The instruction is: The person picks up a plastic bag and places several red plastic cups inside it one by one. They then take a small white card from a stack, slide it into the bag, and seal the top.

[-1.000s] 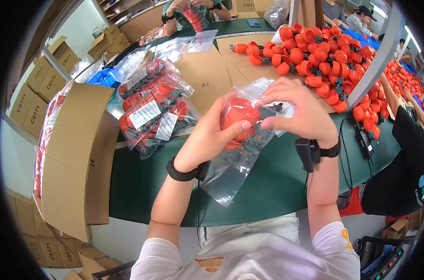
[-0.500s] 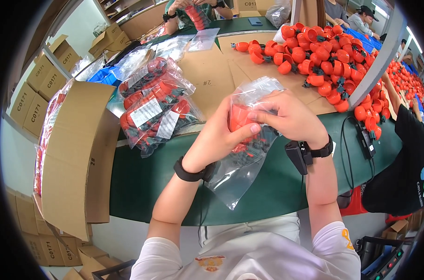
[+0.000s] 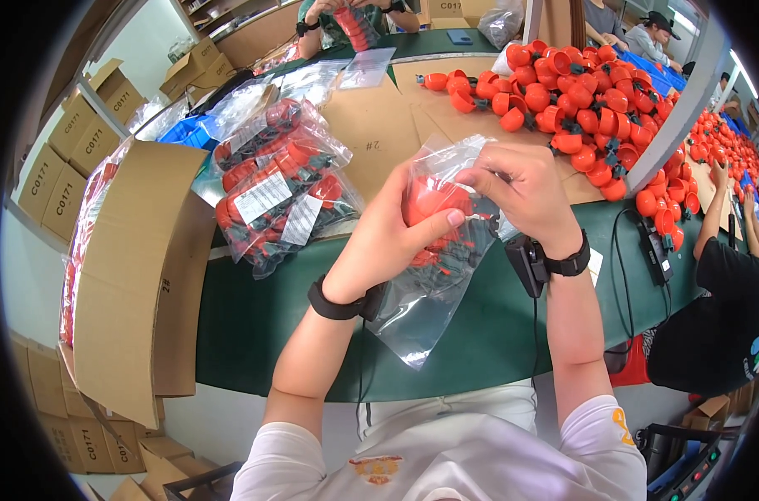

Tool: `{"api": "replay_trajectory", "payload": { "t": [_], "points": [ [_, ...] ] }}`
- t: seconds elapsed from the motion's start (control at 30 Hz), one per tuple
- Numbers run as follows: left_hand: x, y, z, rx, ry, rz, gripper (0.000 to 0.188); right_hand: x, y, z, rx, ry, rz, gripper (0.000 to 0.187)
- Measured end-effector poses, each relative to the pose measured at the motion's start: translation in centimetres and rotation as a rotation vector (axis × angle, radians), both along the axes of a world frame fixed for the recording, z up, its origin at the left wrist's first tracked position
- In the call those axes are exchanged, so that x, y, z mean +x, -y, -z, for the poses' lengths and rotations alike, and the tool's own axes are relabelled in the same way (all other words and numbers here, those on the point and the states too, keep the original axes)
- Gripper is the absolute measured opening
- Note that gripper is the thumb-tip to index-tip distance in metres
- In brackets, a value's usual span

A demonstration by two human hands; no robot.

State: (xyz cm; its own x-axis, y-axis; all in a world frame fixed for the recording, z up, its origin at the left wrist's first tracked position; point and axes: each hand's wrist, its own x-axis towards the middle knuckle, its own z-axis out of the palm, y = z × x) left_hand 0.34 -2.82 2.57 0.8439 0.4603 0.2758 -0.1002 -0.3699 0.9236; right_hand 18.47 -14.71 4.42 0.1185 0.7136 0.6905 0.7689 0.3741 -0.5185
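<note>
Over the green table I hold a clear plastic bag (image 3: pixel 414 321) with red cup-shaped parts (image 3: pixel 436 200) and smaller red pieces inside. Its lower end hangs toward me. My left hand (image 3: pixel 386 230) wraps the bag's left side, thumb laid across the red cups. On the other side my right hand (image 3: pixel 523 188) is closed, with thumb and finger pinching the bag near its upper right edge. The fingertips of the left hand are hidden behind the bag. Filled bags of red parts (image 3: pixel 283 188) with white labels lie to the left.
A large heap of red cups with black fittings (image 3: pixel 580 108) covers the cardboard sheet (image 3: pixel 371 125) at far right. An open carton (image 3: pixel 133 275) stands at left. A metal post (image 3: pixel 688 108), a black power adapter (image 3: pixel 653 255) and co-workers' arms (image 3: pixel 713 200) are at right.
My right hand has shifted up and right, its fingers curling at the bag's edge, which uncovers more red cups. A co-worker at right has moved, arms now reaching toward the red parts.
</note>
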Motion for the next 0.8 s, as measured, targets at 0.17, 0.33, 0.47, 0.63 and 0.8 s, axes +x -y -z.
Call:
{"api": "replay_trajectory", "payload": {
  "t": [0.17, 0.33, 0.47, 0.63, 0.8],
  "points": [
    [0.1, 0.1, 0.0, -0.076, 0.015, 0.108, 0.072, 0.0, 0.2, -0.1, -0.017, -0.01, -0.001, 0.016],
    [0.0, 0.1, 0.0, -0.204, -0.032, 0.175, 0.08, -0.7, 0.8, -0.8, -0.15, -0.23, -0.034, 0.026],
    [0.1, -0.1, 0.1, -0.145, -0.011, 0.139, 0.079, -0.1, 0.7, -1.2, -0.208, -0.243, -0.038, 0.032],
    [0.4, -0.3, 0.1, 0.054, 0.006, 0.007, 0.079, 1.6, 0.4, -0.3, -0.024, -0.156, 0.011, 0.036],
    [0.5, -1.1, 0.3, -0.13, 0.232, -0.05, 0.071, 1.7, 0.1, -0.2, 0.149, -0.669, 0.084, 0.033]
  ]
}}
